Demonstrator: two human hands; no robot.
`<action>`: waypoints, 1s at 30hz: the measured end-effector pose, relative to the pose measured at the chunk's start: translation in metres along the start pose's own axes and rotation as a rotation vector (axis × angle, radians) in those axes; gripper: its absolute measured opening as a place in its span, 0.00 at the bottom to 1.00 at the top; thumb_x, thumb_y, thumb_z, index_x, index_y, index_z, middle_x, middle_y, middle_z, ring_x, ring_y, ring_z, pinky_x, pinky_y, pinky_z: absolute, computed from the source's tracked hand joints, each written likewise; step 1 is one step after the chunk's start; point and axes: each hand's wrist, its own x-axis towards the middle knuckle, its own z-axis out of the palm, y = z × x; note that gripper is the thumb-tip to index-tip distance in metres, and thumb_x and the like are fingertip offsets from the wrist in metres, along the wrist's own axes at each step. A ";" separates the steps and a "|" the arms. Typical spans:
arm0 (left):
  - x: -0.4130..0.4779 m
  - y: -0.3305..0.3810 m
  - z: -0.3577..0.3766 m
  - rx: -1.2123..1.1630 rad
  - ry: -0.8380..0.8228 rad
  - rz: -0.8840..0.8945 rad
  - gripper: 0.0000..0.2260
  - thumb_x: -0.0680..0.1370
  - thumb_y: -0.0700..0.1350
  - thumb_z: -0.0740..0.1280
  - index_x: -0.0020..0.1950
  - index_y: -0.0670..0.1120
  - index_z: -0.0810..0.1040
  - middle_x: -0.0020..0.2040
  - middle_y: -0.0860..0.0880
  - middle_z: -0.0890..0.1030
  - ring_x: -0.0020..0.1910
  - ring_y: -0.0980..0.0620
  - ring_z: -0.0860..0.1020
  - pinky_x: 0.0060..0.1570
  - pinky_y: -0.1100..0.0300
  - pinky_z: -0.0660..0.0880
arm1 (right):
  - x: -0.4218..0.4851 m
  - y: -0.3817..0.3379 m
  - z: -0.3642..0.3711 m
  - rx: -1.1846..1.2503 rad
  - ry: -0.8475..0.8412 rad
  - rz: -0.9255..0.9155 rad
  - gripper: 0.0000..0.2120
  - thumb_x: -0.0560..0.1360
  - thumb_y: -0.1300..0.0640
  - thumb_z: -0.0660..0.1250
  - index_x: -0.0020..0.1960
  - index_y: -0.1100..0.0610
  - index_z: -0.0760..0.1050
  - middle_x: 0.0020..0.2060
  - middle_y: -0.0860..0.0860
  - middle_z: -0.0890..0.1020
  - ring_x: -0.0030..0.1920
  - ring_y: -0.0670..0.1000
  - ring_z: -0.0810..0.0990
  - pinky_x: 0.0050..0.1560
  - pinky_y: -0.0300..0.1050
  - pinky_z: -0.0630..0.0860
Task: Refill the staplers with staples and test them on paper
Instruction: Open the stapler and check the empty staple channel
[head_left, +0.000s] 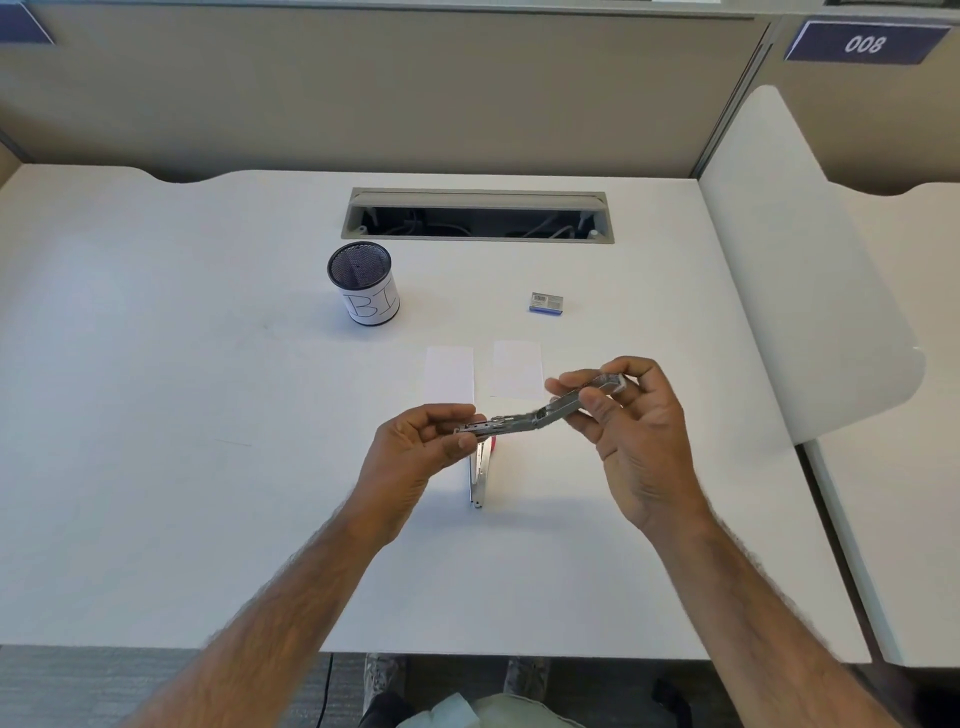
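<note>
A metal stapler (524, 418) is swung wide open and held above the desk between both hands. My left hand (415, 452) pinches its left end, the staple channel. My right hand (631, 421) grips the raised right arm near its tip. A second stapler (479, 478), silver with a bit of red, lies on the desk just beneath, partly hidden by my left hand. Two small white paper slips (450, 373) (515, 369) lie side by side beyond the hands. A small staple box (546, 303) sits farther back on the right.
A black mesh pen cup (363, 283) with a white label stands back left. A cable tray opening (478, 215) runs along the back of the white desk (156, 389). A white divider panel (779, 270) bounds the right side.
</note>
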 end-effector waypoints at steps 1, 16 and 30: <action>0.000 0.001 0.001 -0.003 -0.004 -0.004 0.15 0.71 0.37 0.76 0.56 0.46 0.86 0.55 0.41 0.87 0.55 0.45 0.86 0.59 0.55 0.81 | 0.000 -0.002 0.001 0.053 -0.004 0.006 0.13 0.77 0.72 0.64 0.54 0.56 0.71 0.51 0.62 0.85 0.59 0.69 0.81 0.58 0.58 0.80; -0.004 0.023 0.002 -0.099 0.010 0.043 0.09 0.73 0.34 0.74 0.51 0.44 0.87 0.49 0.36 0.86 0.48 0.38 0.87 0.49 0.59 0.82 | -0.007 0.009 -0.015 -0.082 0.096 0.207 0.08 0.78 0.71 0.65 0.48 0.60 0.79 0.51 0.62 0.84 0.51 0.61 0.84 0.49 0.49 0.83; -0.005 0.026 -0.005 -0.049 0.038 0.082 0.10 0.77 0.31 0.70 0.49 0.45 0.86 0.47 0.37 0.85 0.50 0.37 0.87 0.49 0.59 0.83 | -0.008 0.011 0.006 -1.486 -0.436 -0.537 0.25 0.75 0.68 0.69 0.69 0.50 0.76 0.49 0.47 0.82 0.47 0.52 0.80 0.54 0.56 0.75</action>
